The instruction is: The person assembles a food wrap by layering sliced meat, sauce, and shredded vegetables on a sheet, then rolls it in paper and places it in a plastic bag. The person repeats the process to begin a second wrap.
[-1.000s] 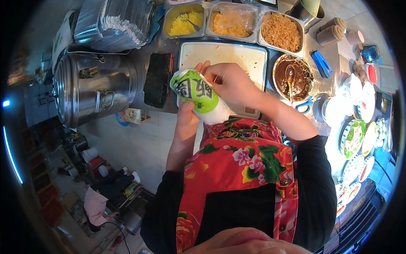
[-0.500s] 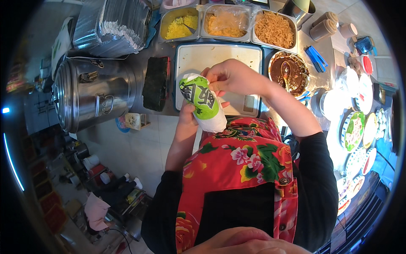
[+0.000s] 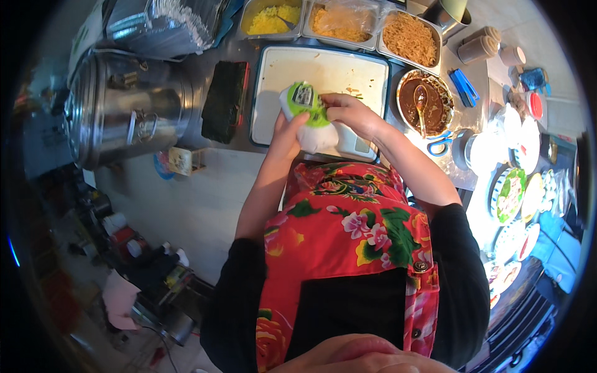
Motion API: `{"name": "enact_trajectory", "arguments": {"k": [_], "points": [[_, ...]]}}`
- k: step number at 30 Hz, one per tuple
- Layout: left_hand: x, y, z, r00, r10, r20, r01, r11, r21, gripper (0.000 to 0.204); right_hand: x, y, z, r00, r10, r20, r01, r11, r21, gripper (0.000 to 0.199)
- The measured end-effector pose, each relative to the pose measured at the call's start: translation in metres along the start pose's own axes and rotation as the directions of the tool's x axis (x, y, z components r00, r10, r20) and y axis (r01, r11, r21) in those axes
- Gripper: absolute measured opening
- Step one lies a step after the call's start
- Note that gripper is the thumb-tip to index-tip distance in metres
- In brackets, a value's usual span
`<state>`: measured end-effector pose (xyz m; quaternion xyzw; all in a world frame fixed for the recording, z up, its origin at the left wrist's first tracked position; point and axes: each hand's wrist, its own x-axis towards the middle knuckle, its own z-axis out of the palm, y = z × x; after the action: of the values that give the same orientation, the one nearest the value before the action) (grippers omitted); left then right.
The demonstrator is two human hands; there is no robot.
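Note:
A plump, filled paper bag (image 3: pixel 317 132), white with a green printed band, is held above the near half of the white cutting board (image 3: pixel 273 68). My left hand (image 3: pixel 287 137) wraps its left side, the thumb lying across the front. Against its right side, my right hand (image 3: pixel 353 115) is closed with bent fingers gripping the paper. The bag stands tilted, its top leaning away to the left. What is inside does not show.
Dark seaweed sheets (image 3: pixel 225 99) lie left of the board, beside a large steel pot (image 3: pixel 134 112). Behind are food trays (image 3: pixel 407 40). To the right sit a bowl of brown sauce (image 3: pixel 429 102), blue tongs (image 3: pixel 464 87) and blue-handled scissors (image 3: pixel 440 147).
My right hand has moved from the bag's top edge down to its right side. The bag has turned in my hands, and its printed face looks different. The whole view has shifted slightly.

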<state>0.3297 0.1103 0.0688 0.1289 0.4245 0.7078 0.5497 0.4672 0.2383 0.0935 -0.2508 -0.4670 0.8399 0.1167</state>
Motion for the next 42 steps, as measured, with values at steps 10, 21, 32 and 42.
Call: {"name": "enact_trajectory", "arguments": {"k": [10,21,32,42], "points": [[0.017,0.012,-0.066,0.925,0.112,-0.363,-0.004,0.958,0.285,0.054,0.066,0.024,-0.004,0.987,-0.125,-0.097,-0.095,0.017,-0.995,0.087],[-0.024,0.012,-0.057,0.937,0.089,-0.339,-0.027,0.982,0.185,0.05,0.068,0.021,0.0,0.993,-0.043,-0.106,-0.103,0.07,-0.992,0.095],[-0.066,0.036,-0.06,0.924,0.111,-0.367,-0.005,0.96,0.279,0.047,0.065,-0.101,0.002,0.875,-0.297,0.382,0.377,-0.077,-0.923,0.059],[-0.09,0.024,-0.03,0.905,0.096,-0.416,0.028,0.959,0.283,0.037,0.143,-0.542,0.032,0.174,-0.733,0.657,-0.401,-0.663,-0.633,0.037]]}}
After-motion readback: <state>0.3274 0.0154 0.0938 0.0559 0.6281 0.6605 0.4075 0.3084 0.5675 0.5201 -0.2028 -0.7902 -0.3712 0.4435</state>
